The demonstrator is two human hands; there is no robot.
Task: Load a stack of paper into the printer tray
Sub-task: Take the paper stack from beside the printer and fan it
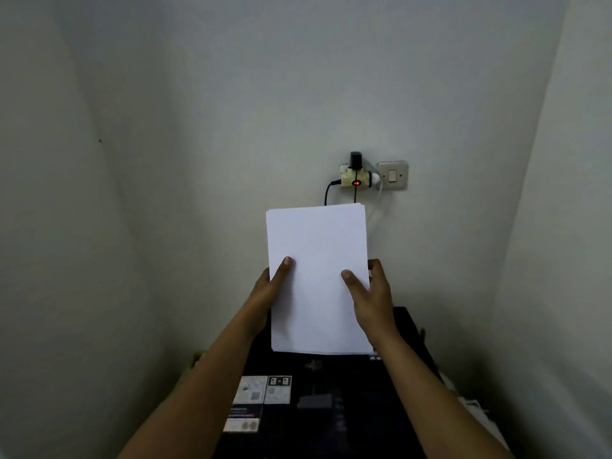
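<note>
A white stack of paper [317,260] stands nearly upright above the rear of a black printer [334,402]. My left hand [270,293] grips the stack's left edge, thumb on the front face and fingers hidden behind. My right hand [372,293] grips the right edge the same way, with fingertips showing past the paper's side. The stack's bottom edge sits low over the printer's back, and the tray itself is hidden behind the sheets. White stickers [255,389] lie on the printer's top.
A wall socket adapter [356,180] with a red light and plugged cables hangs on the wall just above the paper, next to a light switch [393,175]. Walls close in on both sides. Papers [477,409] lie to the printer's right.
</note>
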